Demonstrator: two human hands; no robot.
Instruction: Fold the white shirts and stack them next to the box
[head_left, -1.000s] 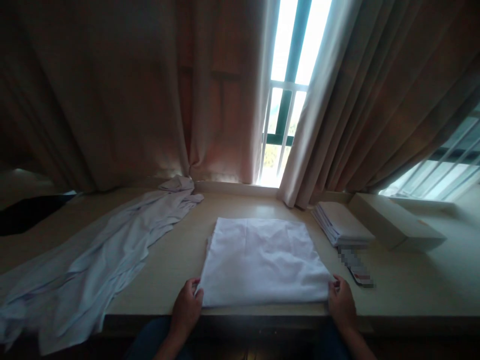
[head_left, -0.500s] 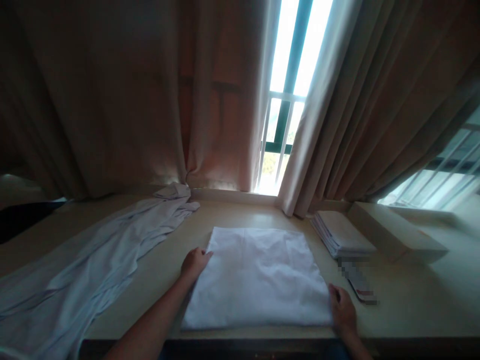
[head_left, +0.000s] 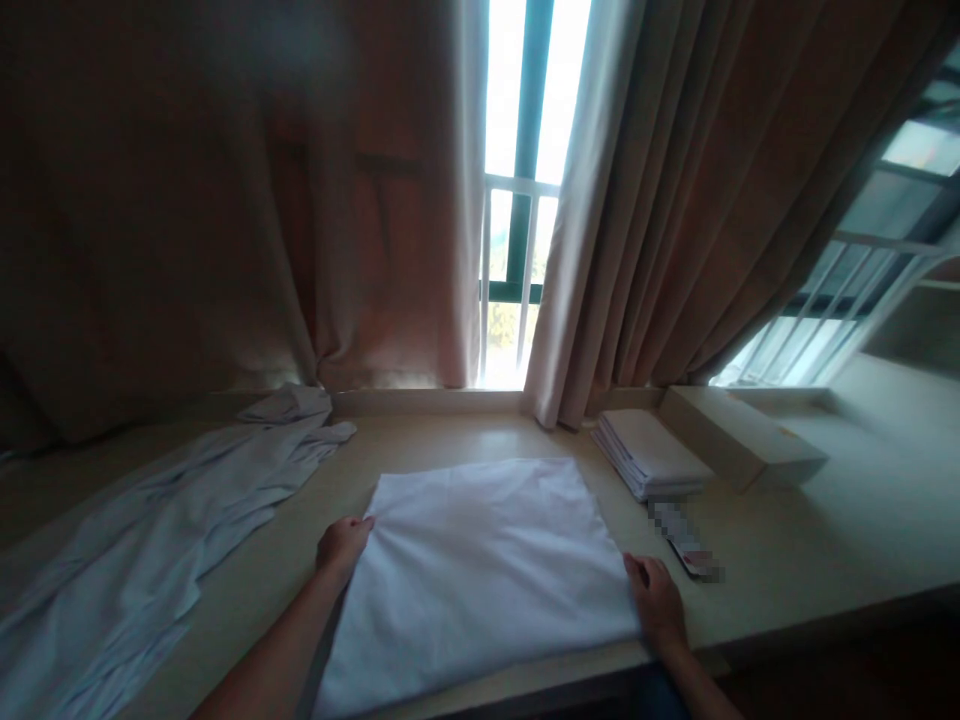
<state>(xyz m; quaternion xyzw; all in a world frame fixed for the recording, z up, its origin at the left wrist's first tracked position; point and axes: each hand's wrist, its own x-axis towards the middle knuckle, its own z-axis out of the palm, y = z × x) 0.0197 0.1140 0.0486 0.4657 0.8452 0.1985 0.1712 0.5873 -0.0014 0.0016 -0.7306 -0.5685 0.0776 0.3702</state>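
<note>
A loose white garment (head_left: 150,540) is spread crumpled over the left of the table (head_left: 840,520). Just right of it, the left hand (head_left: 343,545) is set with curled fingers on the far left corner of the folded white cloth (head_left: 480,570), which lies flat at the table's near edge, in the middle. The right hand (head_left: 656,605) is laid against the cloth's near right corner. Whether either hem is pinched cannot be told.

By judgement, the cloth is best handled with both corners kept taut and level, so that the layers are not dragged askew and creases are pressed outward.

Counted: one loose garment, two hands, one folded cloth, one stack of folded linen (head_left: 649,455) whose layers cannot be numbered, one long box (head_left: 742,450).
</note>
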